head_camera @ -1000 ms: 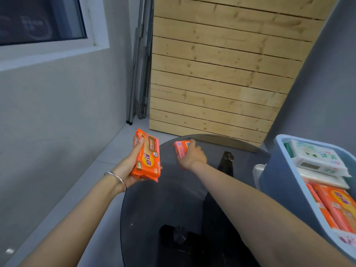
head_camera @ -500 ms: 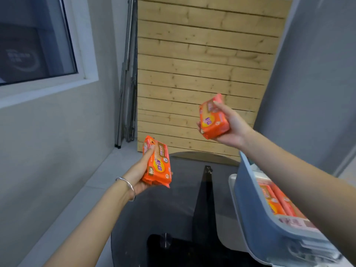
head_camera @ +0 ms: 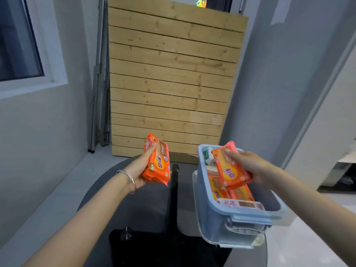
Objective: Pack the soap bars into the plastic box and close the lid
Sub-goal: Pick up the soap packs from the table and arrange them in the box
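My left hand (head_camera: 141, 167) grips an orange soap pack (head_camera: 158, 162), held upright above the dark glass table, left of the box. My right hand (head_camera: 248, 164) holds a second orange soap pack (head_camera: 230, 169) tilted over the open blue plastic box (head_camera: 213, 216), just above the packs inside. The box holds several orange soap packs (head_camera: 238, 192), a white-and-pink pack (head_camera: 240, 204) at its near end and white packs (head_camera: 210, 160) at the far end. A white lid (head_camera: 187, 218) lies under the box.
The round dark glass table (head_camera: 134, 209) carries the box at its right side. A wooden slat panel (head_camera: 169, 83) leans on the wall behind. Folded metal poles (head_camera: 100, 93) stand in the left corner. A grey wall with a window is on the left.
My right hand has come down from chest height with its soap pack and now holds it over the open box. My left hand keeps its pack in about the same spot.
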